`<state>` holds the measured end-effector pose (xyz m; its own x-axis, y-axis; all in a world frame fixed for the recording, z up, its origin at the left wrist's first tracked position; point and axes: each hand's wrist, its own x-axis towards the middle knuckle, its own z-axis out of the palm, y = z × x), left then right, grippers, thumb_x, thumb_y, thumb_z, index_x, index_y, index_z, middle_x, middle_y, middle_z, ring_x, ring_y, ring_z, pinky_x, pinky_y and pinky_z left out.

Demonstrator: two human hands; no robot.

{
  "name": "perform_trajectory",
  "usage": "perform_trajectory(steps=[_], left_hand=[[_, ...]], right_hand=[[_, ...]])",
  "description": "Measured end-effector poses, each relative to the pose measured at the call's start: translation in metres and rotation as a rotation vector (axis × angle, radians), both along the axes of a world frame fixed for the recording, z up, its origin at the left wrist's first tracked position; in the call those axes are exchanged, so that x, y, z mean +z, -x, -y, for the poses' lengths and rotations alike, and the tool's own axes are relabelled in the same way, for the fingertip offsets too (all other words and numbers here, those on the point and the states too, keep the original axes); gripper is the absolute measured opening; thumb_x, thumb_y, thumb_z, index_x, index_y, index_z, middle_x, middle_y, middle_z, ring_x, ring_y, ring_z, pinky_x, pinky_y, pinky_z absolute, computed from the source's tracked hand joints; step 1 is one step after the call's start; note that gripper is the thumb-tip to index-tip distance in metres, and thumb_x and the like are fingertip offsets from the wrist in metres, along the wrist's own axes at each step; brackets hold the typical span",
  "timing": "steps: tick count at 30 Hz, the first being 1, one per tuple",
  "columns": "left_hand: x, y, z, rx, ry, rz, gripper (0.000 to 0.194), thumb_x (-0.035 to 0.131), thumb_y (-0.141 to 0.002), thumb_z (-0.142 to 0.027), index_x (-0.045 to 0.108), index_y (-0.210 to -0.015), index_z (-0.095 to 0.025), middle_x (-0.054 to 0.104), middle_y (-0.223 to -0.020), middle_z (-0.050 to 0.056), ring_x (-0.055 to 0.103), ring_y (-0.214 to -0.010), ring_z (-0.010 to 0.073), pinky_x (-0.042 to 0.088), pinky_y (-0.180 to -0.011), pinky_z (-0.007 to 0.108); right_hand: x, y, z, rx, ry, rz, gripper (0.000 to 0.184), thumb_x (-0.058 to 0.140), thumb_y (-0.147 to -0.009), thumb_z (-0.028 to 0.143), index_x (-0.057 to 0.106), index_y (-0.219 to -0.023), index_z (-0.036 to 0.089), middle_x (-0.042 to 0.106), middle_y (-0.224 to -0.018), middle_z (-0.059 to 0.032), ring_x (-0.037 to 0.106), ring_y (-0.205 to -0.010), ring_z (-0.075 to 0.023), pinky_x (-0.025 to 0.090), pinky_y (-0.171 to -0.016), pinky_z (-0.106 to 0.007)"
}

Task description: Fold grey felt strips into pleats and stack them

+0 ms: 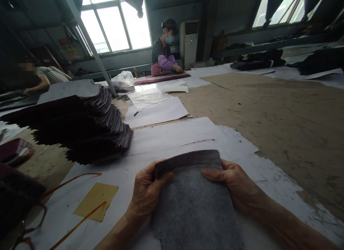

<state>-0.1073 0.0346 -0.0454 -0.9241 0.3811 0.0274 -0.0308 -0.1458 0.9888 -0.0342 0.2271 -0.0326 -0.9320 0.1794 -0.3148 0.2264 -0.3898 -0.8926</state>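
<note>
Between my two hands is a stack of grey fabric pieces [197,207], its far edge bent up so that many thin layers show. My left hand [147,189] grips the stack's left far corner, thumb on top and fingers underneath. On the right far corner my right hand [233,182] holds it the same way, thumb lying flat over the grey surface. The near end of the stack runs out of the frame's bottom. To the left stands a tall pile of dark fabric pieces [107,131] with a grey top, its layers uneven.
White paper sheets [172,139] cover part of the brown table [290,117]. Eyeglasses [37,221] and a yellow paper square [98,200] lie left of my left hand. A slanted pole [91,46] rises behind the pile. A co-worker [165,53] works across the table; another person sits far left.
</note>
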Motion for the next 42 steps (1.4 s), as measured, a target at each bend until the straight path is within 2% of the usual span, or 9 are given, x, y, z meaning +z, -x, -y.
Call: perform_trajectory(steps=[4,6,12,16,22,24,31,36,42], left_hand=[[0.003,0.000,-0.002,-0.205,-0.165,0.398,0.027,0.072,-0.064,-0.024,0.068,-0.088,-0.013,0.068,-0.080,0.007,0.061,-0.065,0.0165,0.049,-0.061,0.027],[0.003,0.000,-0.004,-0.210,-0.184,0.459,0.026,0.073,-0.063,-0.024,0.067,-0.086,-0.012,0.068,-0.075,0.008,0.062,-0.063,0.0171,0.050,-0.060,0.028],[-0.004,-0.002,-0.002,-0.054,-0.025,0.253,0.022,0.074,-0.064,-0.026,0.069,-0.083,-0.016,0.069,-0.077,0.002,0.060,-0.063,0.0123,0.049,-0.062,0.023],[-0.005,-0.004,0.001,-0.026,0.021,0.200,0.025,0.075,-0.063,-0.027,0.069,-0.085,-0.016,0.070,-0.082,0.003,0.061,-0.069,0.0142,0.050,-0.063,0.022],[0.003,-0.006,-0.009,-0.042,-0.103,0.515,0.029,0.073,-0.065,-0.029,0.064,-0.087,-0.013,0.070,-0.075,0.007,0.064,-0.058,0.0184,0.051,-0.055,0.028],[0.005,-0.007,-0.011,-0.042,-0.094,0.500,0.030,0.072,-0.065,-0.029,0.063,-0.089,-0.013,0.070,-0.075,0.007,0.064,-0.059,0.0189,0.052,-0.056,0.029],[0.004,-0.012,-0.012,0.061,-0.111,0.359,0.032,0.071,-0.067,-0.028,0.060,-0.093,-0.014,0.070,-0.082,0.005,0.066,-0.066,0.0191,0.053,-0.060,0.028],[0.006,-0.011,-0.017,0.049,-0.137,0.350,0.044,0.069,-0.071,-0.027,0.054,-0.110,-0.015,0.070,-0.083,0.005,0.066,-0.071,0.0190,0.053,-0.064,0.028],[0.006,-0.008,-0.012,0.045,-0.118,0.388,0.037,0.070,-0.069,-0.025,0.057,-0.101,-0.014,0.070,-0.078,0.005,0.066,-0.063,0.0179,0.053,-0.058,0.027]], right_hand=[[-0.002,-0.007,0.002,-0.150,-0.602,-0.295,0.022,0.073,-0.062,0.029,0.069,-0.083,0.025,0.068,-0.079,-0.0014,0.062,-0.071,-0.0206,0.051,-0.069,-0.033],[-0.002,-0.007,0.002,-0.167,-0.727,-0.359,0.021,0.073,-0.062,0.029,0.070,-0.082,0.027,0.068,-0.080,-0.0005,0.062,-0.074,-0.0204,0.050,-0.073,-0.032],[0.001,0.000,-0.004,0.067,0.040,-0.047,0.034,0.074,-0.061,0.026,0.064,-0.092,0.018,0.067,-0.078,-0.0035,0.063,-0.070,-0.0200,0.051,-0.064,-0.032],[0.000,-0.001,-0.002,0.045,0.124,-0.050,0.035,0.073,-0.061,0.027,0.063,-0.093,0.017,0.066,-0.076,-0.0027,0.062,-0.068,-0.0175,0.049,-0.064,-0.031],[-0.007,-0.001,0.003,-0.105,-0.632,-0.242,0.020,0.064,-0.072,0.037,0.062,-0.079,0.018,0.055,-0.062,0.0032,0.047,-0.057,-0.0107,0.040,-0.052,-0.024],[-0.007,0.002,0.002,-0.136,-0.732,-0.204,0.021,0.064,-0.072,0.038,0.061,-0.080,0.018,0.056,-0.064,0.0026,0.049,-0.058,-0.0119,0.040,-0.053,-0.024],[0.002,0.004,0.006,-0.020,-0.216,-0.122,0.043,0.065,-0.072,0.042,0.053,-0.104,0.017,0.064,-0.098,-0.0071,0.061,-0.086,-0.0220,0.049,-0.074,-0.034],[0.004,0.000,0.015,-0.052,-0.125,-0.068,0.047,0.066,-0.072,0.041,0.051,-0.110,0.019,0.064,-0.101,-0.0079,0.061,-0.090,-0.0230,0.049,-0.080,-0.037],[0.004,-0.002,0.004,0.022,0.072,-0.066,0.037,0.062,-0.076,0.033,0.055,-0.109,0.017,0.066,-0.098,-0.0068,0.063,-0.082,-0.0196,0.049,-0.079,-0.035]])
